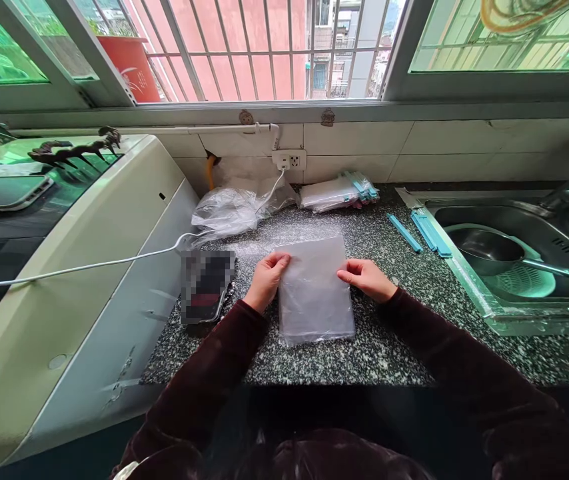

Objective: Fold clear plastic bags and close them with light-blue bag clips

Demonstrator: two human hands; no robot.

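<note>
Between my hands is a stack of clear plastic bags [316, 300], flat and rectangular, just above or on the speckled counter. My left hand [267, 279] pinches its left edge near the top, thumb on the upper face. On the opposite side my right hand [364, 278] grips the right edge between thumb and bent fingers. Light blue sealing strips [430, 233] lie to the right by the sink, with a single blue strip [404, 233] beside them. Behind the stack, a bundle of plastic bags with blue strips [339, 191] rests against the tiled wall.
A phone [208, 287] lies left of my left hand, partly pixelated. Crumpled clear plastic [227, 210] and a white cable [114, 261] are behind it. A stove [114, 227] borders the left side. The sink [489, 313] on the right holds a pan [484, 250] over a pale colander [527, 283].
</note>
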